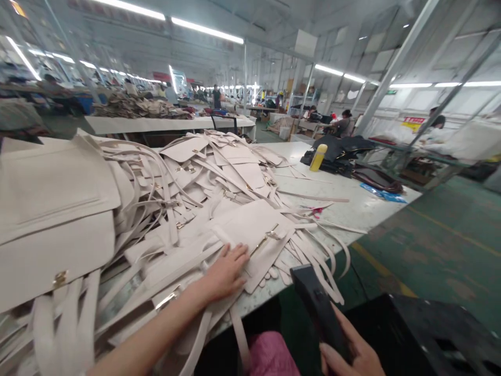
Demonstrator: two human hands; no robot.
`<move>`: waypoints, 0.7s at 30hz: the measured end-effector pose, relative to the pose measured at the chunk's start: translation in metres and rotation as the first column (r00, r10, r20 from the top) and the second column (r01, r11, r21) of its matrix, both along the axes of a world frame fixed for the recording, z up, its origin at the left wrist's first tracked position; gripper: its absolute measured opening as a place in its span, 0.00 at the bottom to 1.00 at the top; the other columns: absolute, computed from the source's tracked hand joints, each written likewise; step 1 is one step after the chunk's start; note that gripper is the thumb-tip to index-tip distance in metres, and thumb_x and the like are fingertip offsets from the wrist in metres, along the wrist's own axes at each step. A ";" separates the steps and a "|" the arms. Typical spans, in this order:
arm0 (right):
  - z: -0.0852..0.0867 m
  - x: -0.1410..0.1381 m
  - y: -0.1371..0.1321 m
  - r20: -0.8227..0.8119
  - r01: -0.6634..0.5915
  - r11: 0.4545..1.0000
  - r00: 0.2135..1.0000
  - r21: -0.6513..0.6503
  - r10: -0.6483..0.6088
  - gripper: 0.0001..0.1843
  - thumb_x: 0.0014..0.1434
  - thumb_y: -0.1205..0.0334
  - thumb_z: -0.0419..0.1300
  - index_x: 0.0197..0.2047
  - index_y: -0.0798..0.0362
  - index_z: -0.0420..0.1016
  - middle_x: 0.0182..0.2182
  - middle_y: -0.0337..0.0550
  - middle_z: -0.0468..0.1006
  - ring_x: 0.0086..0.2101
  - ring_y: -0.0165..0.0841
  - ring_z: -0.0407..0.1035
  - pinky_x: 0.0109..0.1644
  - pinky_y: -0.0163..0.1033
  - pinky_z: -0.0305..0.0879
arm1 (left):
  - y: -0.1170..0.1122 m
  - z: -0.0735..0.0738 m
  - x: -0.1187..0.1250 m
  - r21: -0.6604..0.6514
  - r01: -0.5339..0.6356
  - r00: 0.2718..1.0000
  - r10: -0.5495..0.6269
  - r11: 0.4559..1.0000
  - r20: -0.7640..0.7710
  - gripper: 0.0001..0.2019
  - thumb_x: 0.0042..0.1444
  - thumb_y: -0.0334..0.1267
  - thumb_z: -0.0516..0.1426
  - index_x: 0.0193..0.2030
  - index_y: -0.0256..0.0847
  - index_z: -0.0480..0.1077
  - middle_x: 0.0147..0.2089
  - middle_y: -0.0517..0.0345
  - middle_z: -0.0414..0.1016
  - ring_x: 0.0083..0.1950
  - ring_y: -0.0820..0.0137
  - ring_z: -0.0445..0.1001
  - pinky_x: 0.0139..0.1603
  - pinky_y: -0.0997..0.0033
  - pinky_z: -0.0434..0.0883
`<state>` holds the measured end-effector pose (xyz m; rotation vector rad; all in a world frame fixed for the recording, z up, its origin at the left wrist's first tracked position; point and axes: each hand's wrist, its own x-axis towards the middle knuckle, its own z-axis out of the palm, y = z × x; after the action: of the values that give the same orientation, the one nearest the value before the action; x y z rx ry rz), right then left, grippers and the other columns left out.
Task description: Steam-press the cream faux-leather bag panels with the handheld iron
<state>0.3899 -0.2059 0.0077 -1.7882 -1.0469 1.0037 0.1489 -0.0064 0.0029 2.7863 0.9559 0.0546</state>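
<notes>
"So, how does the left hand (229, 266) sit, near the centre of the frame?"

"Palm down on a pale bag (250, 222), fingers loosely spread, grasping nothing. I'd guess the light press keeps the bag from sliding against the heap (223, 162) behind it."

"And the right hand (350, 350), lower right?"

"Its fingers wrap around a black handheld tool (319, 305), whose head points up and left, apart from the bag. That hold probably leaves the head free to aim."

"Why do the straps (332, 261) droop, right of centre?"

"Likely because they lie so near the table (340, 193) edge that their loops overhang it."

"Any containers?"

"The bag, with a gold clasp (268, 236); its inside is hidden. Upper right, a yellow bottle (318, 158) stands by a dark pile (344, 149); I can't tell what it holds."
</notes>
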 end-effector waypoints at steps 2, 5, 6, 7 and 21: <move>0.008 -0.005 0.009 -0.072 -0.146 0.987 0.987 -0.062 0.142 0.38 0.48 0.55 0.57 0.61 0.57 0.55 0.24 0.41 0.75 0.24 0.38 0.70 0.25 0.35 0.67 | 0.003 0.000 -0.005 0.032 -0.068 0.998 0.068 0.997 -0.002 0.21 0.52 0.34 0.51 0.55 0.43 0.59 0.64 0.52 0.53 0.65 0.60 0.47 0.61 0.44 0.40; 0.019 -0.016 0.028 -0.159 -0.314 0.947 0.940 -0.070 0.300 0.36 0.49 0.63 0.55 0.61 0.55 0.54 0.21 0.35 0.71 0.19 0.31 0.65 0.21 0.31 0.63 | 0.005 -0.005 -0.006 0.044 -0.099 0.995 0.100 0.994 -0.015 0.23 0.52 0.30 0.48 0.57 0.42 0.58 0.63 0.52 0.54 0.65 0.62 0.48 0.62 0.48 0.42; 0.022 -0.019 0.035 -0.181 -0.353 0.933 0.924 -0.067 0.337 0.35 0.49 0.65 0.55 0.61 0.53 0.54 0.21 0.34 0.70 0.19 0.29 0.64 0.21 0.30 0.62 | 0.005 -0.006 -0.006 0.037 -0.107 0.994 0.108 0.994 -0.014 0.24 0.51 0.29 0.48 0.58 0.40 0.57 0.63 0.51 0.54 0.65 0.63 0.48 0.63 0.51 0.43; 0.025 -0.023 0.042 -0.200 -0.393 0.917 0.906 -0.068 0.374 0.34 0.48 0.67 0.55 0.60 0.51 0.55 0.21 0.33 0.70 0.18 0.27 0.63 0.20 0.28 0.61 | 0.005 -0.008 -0.005 0.028 -0.119 0.993 0.119 0.993 -0.011 0.26 0.51 0.29 0.48 0.59 0.38 0.56 0.63 0.50 0.54 0.64 0.64 0.49 0.63 0.53 0.45; 0.052 -0.035 0.078 -0.235 -0.443 0.874 0.888 -0.200 0.396 0.31 0.51 0.67 0.53 0.59 0.48 0.55 0.15 0.29 0.64 0.13 0.25 0.59 0.14 0.26 0.59 | 0.007 -0.018 -0.006 0.048 -0.107 0.993 0.104 0.993 0.058 0.20 0.54 0.30 0.47 0.54 0.37 0.62 0.62 0.48 0.57 0.63 0.64 0.52 0.62 0.54 0.47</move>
<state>0.3548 -0.1281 0.0594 -1.6462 -1.2671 1.6027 0.1425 0.0003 -0.0153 2.7619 1.1025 0.1723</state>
